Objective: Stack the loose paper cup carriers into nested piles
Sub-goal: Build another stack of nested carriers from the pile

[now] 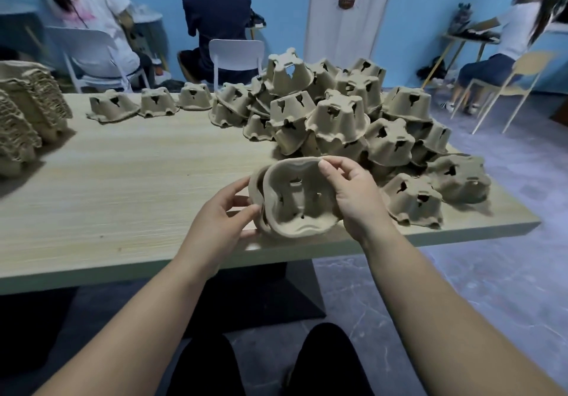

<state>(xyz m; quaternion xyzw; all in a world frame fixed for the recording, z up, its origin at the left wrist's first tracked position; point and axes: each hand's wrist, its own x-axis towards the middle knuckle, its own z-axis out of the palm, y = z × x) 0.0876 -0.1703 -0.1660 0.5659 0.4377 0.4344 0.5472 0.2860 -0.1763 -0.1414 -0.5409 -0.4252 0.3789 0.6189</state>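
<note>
The front carrier, hollow side turned toward the viewer, is pinched at its upper right rim between the thumb and fingers of the right hand. A second carrier, partly hidden behind the first and offset to the left, is gripped at its left side by the curled fingers of the left hand. Both are held over the near edge of the table (whether the two are fully nested cannot be told). Just beyond the right hand, a loose heap of carriers, mostly mouth-down, is piled on the table's right side. Three single carriers are set in a row along the far edge. Nested piles are laid at the far left. Seated people are seen before the blue wall behind.
</note>
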